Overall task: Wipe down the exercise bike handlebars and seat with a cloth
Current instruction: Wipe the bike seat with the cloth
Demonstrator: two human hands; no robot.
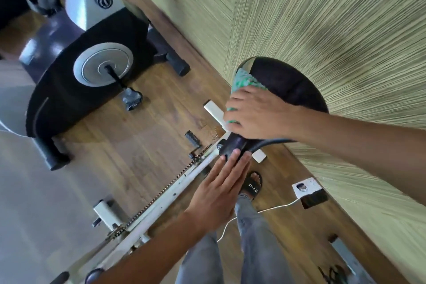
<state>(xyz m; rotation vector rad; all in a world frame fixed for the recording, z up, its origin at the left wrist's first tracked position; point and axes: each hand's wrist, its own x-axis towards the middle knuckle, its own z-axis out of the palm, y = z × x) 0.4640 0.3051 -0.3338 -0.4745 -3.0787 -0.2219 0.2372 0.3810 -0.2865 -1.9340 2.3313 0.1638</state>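
Note:
The white exercise bike frame (pixel 175 189) with an exposed chain runs from the lower left up to its black seat (pixel 288 85). My right hand (pixel 258 115) grips a green patterned cloth (pixel 245 79) and presses it on the seat's narrow front part. My left hand (pixel 221 182) is flat with straight fingers, its fingertips touching the seat's black nose (pixel 232 144) from below. Two dark rounded ends (pixel 60 277) at the bottom left edge may be handlebar grips; I cannot tell.
A second, black and silver exercise bike (pixel 92 69) stands on the wooden floor at upper left. A green textured wall (pixel 334 30) lies right behind the seat. A white cable (pixel 265 210) and a wall socket (pixel 306 188) are near my sandalled foot (pixel 252 185). Scissors (pixel 332 274) lie lower right.

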